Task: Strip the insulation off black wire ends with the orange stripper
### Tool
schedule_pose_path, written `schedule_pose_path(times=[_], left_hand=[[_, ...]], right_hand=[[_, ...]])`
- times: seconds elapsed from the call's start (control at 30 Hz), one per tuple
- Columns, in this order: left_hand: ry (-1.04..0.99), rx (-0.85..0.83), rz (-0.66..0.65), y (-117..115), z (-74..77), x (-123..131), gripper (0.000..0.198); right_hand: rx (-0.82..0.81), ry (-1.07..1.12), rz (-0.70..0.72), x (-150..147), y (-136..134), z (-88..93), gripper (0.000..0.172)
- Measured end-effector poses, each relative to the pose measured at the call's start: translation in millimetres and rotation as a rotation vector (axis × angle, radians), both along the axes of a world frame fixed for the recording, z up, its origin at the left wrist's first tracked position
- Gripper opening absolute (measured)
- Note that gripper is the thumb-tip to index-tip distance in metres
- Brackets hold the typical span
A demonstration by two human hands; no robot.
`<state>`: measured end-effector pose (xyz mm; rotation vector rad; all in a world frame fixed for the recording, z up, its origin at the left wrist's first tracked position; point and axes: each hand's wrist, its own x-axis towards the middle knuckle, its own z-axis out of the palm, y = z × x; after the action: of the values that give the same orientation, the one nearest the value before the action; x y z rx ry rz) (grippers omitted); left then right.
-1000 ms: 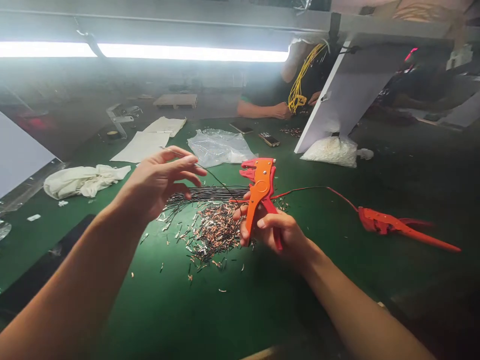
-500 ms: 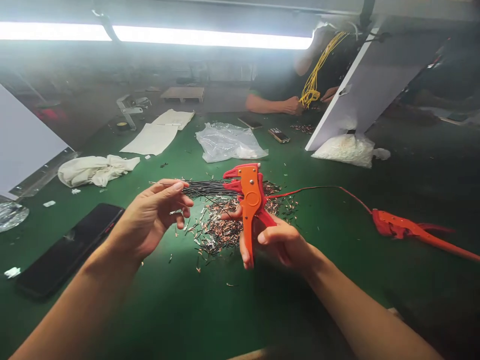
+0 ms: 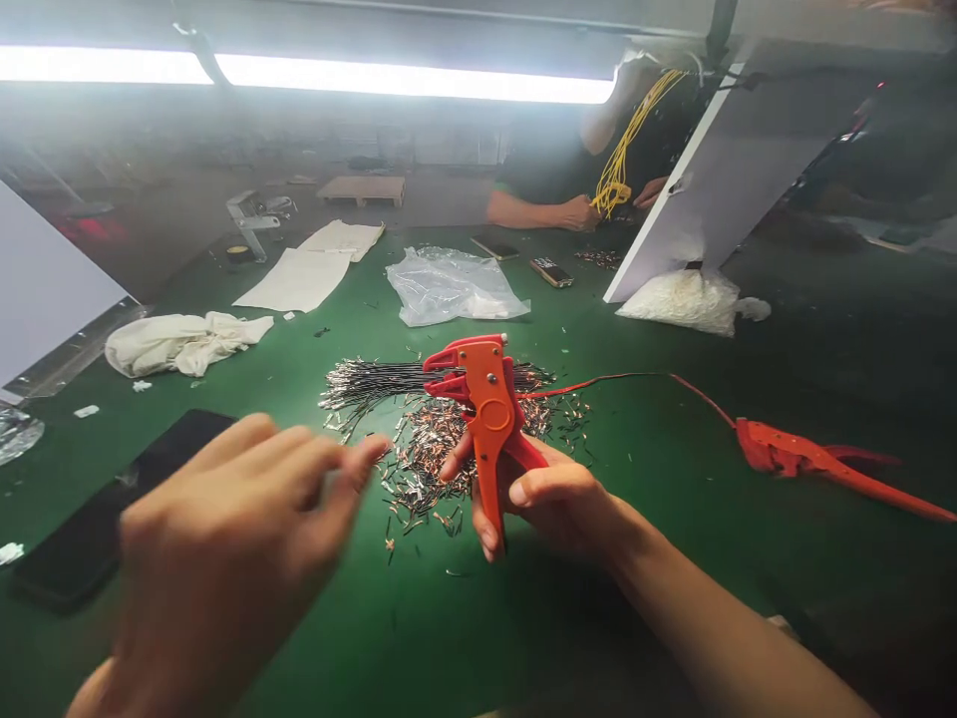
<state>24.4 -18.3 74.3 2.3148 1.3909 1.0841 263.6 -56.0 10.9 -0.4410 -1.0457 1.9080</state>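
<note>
- Your right hand grips the orange stripper.
- Your blurred left hand half-curls, hold unclear.
- Piled offcuts suggest many cuts done; black wires remaining: unclear.

At centre, the right hand holds 1 wire stripper before a wire bundle on the table. Clippings lie below the bundle, a 2nd stripper right, cloth left, plastic bag upper centre. Left hand: lower left.
</note>
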Motion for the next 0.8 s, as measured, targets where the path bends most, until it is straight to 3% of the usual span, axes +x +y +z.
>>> schedule_pose_path(times=[0.03, 0.07, 0.1, 0.17, 0.37, 0.53, 0.63, 0.7, 0.8], left_hand=[[0.161, 0.237, -0.055, -4.9, 1.9, 8.5, 0.009], [0.3, 0.393, -0.136, -7.2, 2.7, 17.8, 0.02], [0.401, 0.449, -0.212, -7.0, 2.4, 26.8, 0.028], [0.456, 0.439, -0.306, -1.0, -1.6, 40.9, 0.029], [0.428, 0.387, -0.279, 21.7, -21.1, 45.0, 0.026], [0.462, 0.348, -0.468, 30.7, -32.4, 42.8, 0.011], [0.357, 0.357, -0.368, 33.1, -36.2, 41.4, 0.005], [0.313, 0.391, -0.312, 33.2, -37.9, 38.8, 0.018], [0.289, 0.354, -0.415, 31.7, -41.8, 34.9, 0.026]], right_hand=[[0.005, 0.005, 0.006, 0.0, -0.2, 0.7, 0.05], [0.006, 0.01, 0.002, 0.1, -0.4, 1.2, 0.05], [0.001, 0.013, -0.004, 0.4, -0.3, 1.3, 0.05], [-0.025, 0.016, -0.026, 2.1, 0.3, 0.5, 0.046], [-0.068, 0.115, -0.064, 10.3, 2.9, -1.8, 0.046], [-0.044, 0.036, -0.03, 7.5, -1.1, 5.4, 0.048], [-0.047, 0.051, -0.027, 4.3, -3.2, 8.0, 0.048], [-0.043, 0.069, -0.02, 3.9, -3.4, 7.6, 0.048], [-0.051, 0.056, 0.035, 6.0, -2.2, 4.8, 0.049]])
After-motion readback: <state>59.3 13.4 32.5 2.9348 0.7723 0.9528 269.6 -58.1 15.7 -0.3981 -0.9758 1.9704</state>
